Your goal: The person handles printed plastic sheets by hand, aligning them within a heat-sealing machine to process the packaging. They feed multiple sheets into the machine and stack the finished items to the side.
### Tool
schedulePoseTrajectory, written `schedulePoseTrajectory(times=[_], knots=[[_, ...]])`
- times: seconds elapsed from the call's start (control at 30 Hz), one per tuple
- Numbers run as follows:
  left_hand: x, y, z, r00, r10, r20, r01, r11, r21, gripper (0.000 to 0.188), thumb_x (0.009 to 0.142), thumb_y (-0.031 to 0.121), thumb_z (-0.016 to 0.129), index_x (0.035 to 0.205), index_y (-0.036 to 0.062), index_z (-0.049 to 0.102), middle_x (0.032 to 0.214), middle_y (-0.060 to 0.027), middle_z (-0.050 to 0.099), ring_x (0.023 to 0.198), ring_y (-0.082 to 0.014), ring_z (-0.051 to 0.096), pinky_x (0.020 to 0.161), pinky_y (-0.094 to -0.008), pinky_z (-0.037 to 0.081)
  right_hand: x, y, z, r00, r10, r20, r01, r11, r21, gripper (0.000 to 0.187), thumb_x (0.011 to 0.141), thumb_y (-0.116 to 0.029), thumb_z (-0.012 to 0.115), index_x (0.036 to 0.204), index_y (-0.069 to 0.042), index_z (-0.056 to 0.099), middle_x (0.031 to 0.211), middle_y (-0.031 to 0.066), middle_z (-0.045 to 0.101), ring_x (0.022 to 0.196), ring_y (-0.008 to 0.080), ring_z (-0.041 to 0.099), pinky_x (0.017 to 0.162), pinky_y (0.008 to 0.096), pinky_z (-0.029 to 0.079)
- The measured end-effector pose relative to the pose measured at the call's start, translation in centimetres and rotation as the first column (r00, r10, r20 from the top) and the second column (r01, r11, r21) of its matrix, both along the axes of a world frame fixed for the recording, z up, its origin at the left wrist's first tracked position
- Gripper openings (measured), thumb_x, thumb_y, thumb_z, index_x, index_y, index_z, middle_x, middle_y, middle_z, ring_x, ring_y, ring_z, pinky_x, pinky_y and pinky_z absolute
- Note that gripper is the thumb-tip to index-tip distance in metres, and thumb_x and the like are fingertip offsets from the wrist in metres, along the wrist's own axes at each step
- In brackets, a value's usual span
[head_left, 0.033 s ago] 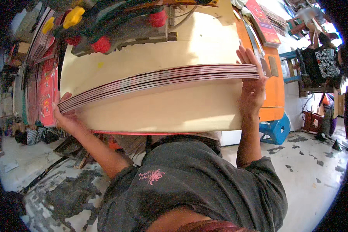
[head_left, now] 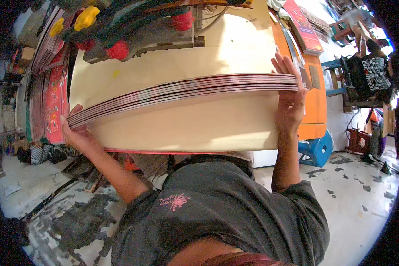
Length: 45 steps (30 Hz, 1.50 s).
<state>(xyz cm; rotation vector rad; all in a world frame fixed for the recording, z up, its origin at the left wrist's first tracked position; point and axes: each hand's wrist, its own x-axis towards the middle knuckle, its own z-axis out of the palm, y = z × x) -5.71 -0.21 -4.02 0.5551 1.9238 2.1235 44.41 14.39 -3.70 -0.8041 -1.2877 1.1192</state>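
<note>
Both arms reach forward from the near edge and spread wide, one to each end of a stack of printed sheets [head_left: 181, 91] that lies across a pale cream work surface [head_left: 186, 128]; the stack runs from the left, near side to the right, far side, its pink and dark edges showing. The left hand [head_left: 75, 131] sits at the stack's left end, palm turned in, fingers curled against the sheet edges and touching them — the forearm slants down and right toward the person's grey shirt [head_left: 226, 221]. The right hand [head_left: 290, 95] stands nearly upright at the right end; its fingers are spread and extended, pressed flat against the stack's edge, the forearm rising almost vertically. Further left a second pile of red printed sheets [head_left: 53, 88] rests beside the surface; a clamp with red and yellow knobs [head_left: 133, 31] sits at the far side; a blue stool [head_left: 317, 150] stands on the floor to the right.
</note>
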Motion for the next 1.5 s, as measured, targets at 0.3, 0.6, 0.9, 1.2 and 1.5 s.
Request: schedulePoseTrajectory(times=[0.3,0.6,0.9,1.2,1.5], knots=[[2.1,0.8,0.4,0.995,0.048,0.082,-0.054,0.997,0.062,0.064,0.106,0.049,0.048,0.138,-0.0057,0.062,0.115,-0.0213,0.073,0.108,-0.03,0.069,0.093,-0.0431,0.057,0.7,-0.2,0.4,0.997,0.042,0.07,-0.04,0.998,-0.039,0.063,0.101,-0.037,0.062,0.148,0.003,0.048,0.136,0.0251,0.065,0.131,0.032,0.06,0.114,0.0468,0.044],[-0.7,-0.2,-1.4,0.999,0.031,-0.009,-0.031,0.997,0.066,0.064,0.107,0.05,0.046,0.127,-0.0068,0.066,0.108,-0.0221,0.073,0.101,-0.0322,0.071,0.09,-0.0457,0.06,0.7,-0.5,0.8,0.998,0.04,0.053,-0.037,0.997,-0.062,0.056,0.095,-0.024,0.074,0.141,-0.002,0.05,0.133,0.0197,0.066,0.123,0.0258,0.063,0.108,0.0413,0.048],[-4.4,-2.9,-4.7,0.992,-0.103,-0.078,0.115,0.98,0.163,0.078,0.103,0.065,0.052,0.134,-0.0067,0.062,0.119,-0.0183,0.07,0.106,-0.0273,0.069,0.092,-0.0444,0.058,1.9,-0.3,0.8,0.983,0.109,0.149,-0.089,0.987,-0.132,0.05,0.09,-0.009,0.08,0.132,-0.002,0.054,0.132,0.0149,0.066,0.122,0.0227,0.063,0.107,0.0384,0.05],[-5.3,-5.7,-4.0,0.793,-0.346,-0.501,0.096,0.884,-0.458,0.06,0.108,0.044,0.059,0.146,-0.0027,0.053,0.131,-0.0118,0.065,0.119,-0.0215,0.061,0.107,-0.0372,0.047,4.8,0.0,0.4,0.88,0.16,0.448,-0.073,0.976,-0.205,0.043,0.092,-0.007,0.076,0.131,0.0,0.059,0.12,0.0108,0.071,0.113,0.0225,0.068,0.1,0.037,0.054],[-3.8,-3.0,-0.8,0.858,-0.262,-0.442,0.019,0.876,-0.482,0.044,0.108,0.039,0.061,0.126,0.0001,0.067,0.106,-0.0049,0.069,0.094,-0.0125,0.06,0.088,-0.0293,0.048,4.4,0.6,1.7,0.904,0.144,0.403,-0.061,0.975,-0.212,0.036,0.098,-0.021,0.074,0.124,0.003,0.068,0.108,0.0107,0.076,0.097,0.0139,0.069,0.086,0.0314,0.055]])
